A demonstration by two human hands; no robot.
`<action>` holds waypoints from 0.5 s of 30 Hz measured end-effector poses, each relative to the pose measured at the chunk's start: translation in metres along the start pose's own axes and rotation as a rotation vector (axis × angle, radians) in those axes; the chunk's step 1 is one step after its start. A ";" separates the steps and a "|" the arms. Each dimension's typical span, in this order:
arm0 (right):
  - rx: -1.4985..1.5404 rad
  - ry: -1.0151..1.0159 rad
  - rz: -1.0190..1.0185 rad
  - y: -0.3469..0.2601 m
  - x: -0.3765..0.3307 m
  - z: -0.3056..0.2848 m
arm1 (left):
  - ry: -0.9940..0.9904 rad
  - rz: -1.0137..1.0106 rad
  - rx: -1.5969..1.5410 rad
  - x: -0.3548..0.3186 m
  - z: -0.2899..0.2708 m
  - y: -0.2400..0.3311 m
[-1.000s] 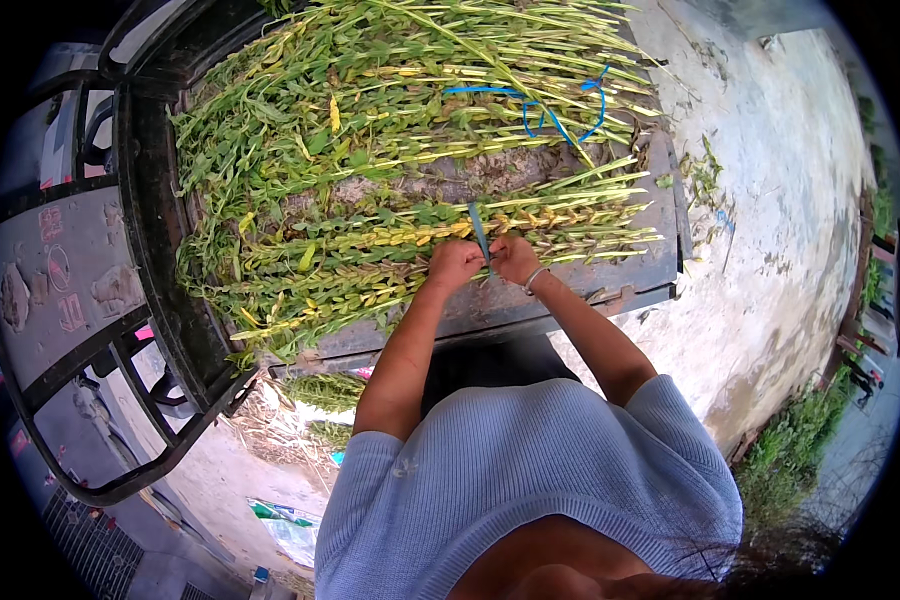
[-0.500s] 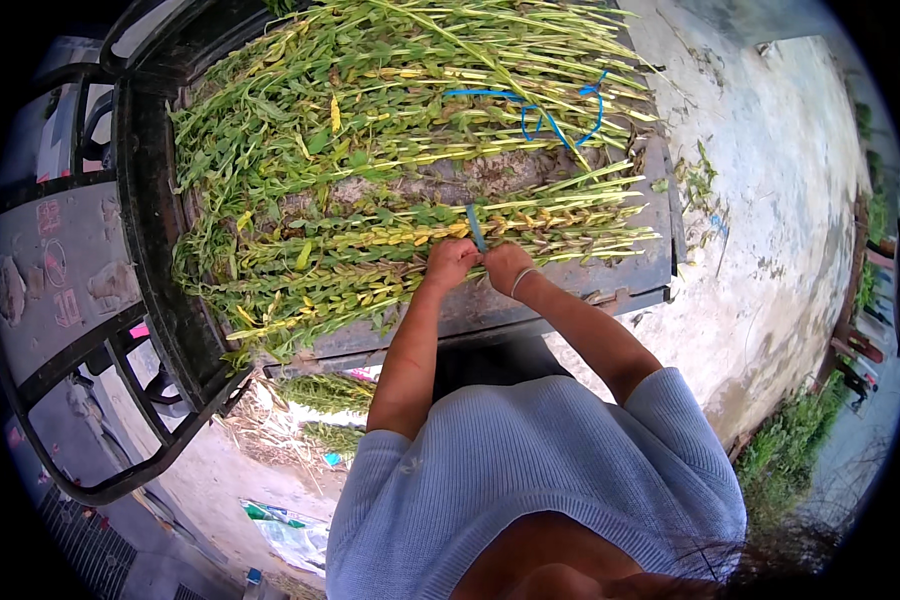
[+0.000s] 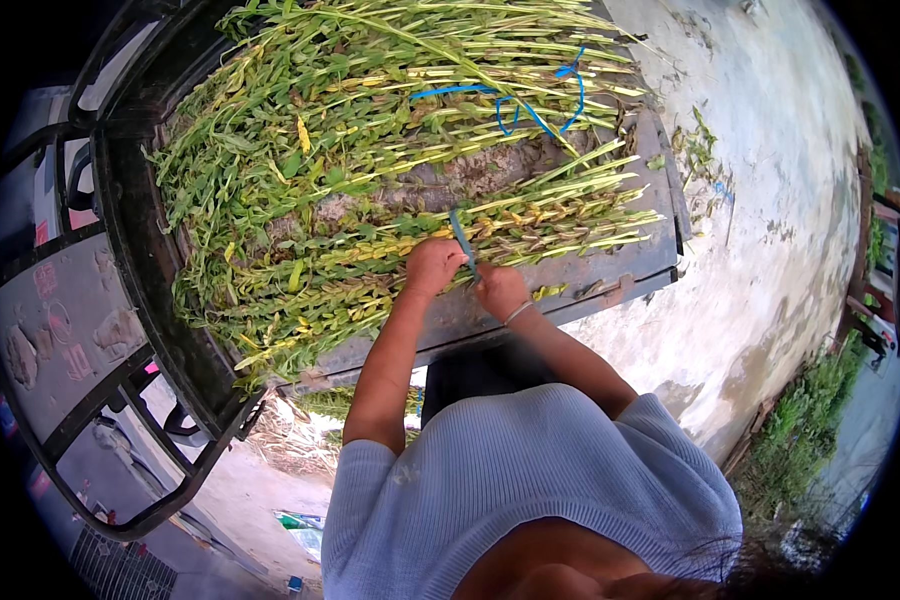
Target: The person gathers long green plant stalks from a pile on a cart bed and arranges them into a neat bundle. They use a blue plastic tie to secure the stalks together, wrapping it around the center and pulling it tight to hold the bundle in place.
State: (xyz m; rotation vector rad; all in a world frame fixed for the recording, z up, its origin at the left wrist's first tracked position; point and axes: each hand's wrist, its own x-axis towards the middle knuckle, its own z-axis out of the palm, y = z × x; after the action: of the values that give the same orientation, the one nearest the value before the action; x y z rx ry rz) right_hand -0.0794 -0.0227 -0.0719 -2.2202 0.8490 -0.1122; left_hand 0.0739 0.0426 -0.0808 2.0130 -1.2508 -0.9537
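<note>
A bundle of cut green and yellow stalks with seed pods lies along the near side of the truck bed. A flat blue-green strap crosses over it, slanting down between my two hands. My left hand is closed on the strap at the bundle's near edge, its thumb and fingers pinched. Beside it, slightly nearer me, my right hand is also closed, at the strap's lower end. A light bracelet circles the right wrist. The strap's underside, beneath the stalks, is hidden.
Beyond lies a wide layer of similar stalks, with a bright blue ribbon on it. Dark metal rails border the bed on the left. Pale concrete ground spreads to the right, with scattered leaves.
My hands have moved slightly apart and toward me, the right one dropping lower. The strap now slants more between them. The whole view has shifted a little.
</note>
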 end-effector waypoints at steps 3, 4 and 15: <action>0.218 -0.007 0.177 -0.005 -0.007 -0.008 | -0.115 -0.067 -0.084 0.009 -0.020 0.011; 0.168 0.014 0.155 -0.003 -0.012 -0.003 | -0.107 -0.027 -0.060 0.009 -0.016 0.007; -0.202 -0.003 -0.078 0.020 -0.034 0.011 | -0.069 0.197 0.146 0.005 -0.002 0.004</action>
State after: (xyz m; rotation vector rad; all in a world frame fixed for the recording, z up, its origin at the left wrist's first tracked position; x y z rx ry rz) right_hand -0.1132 -0.0056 -0.0880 -2.4421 0.8017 -0.0622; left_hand 0.0747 0.0366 -0.0780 1.9343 -1.5651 -0.8650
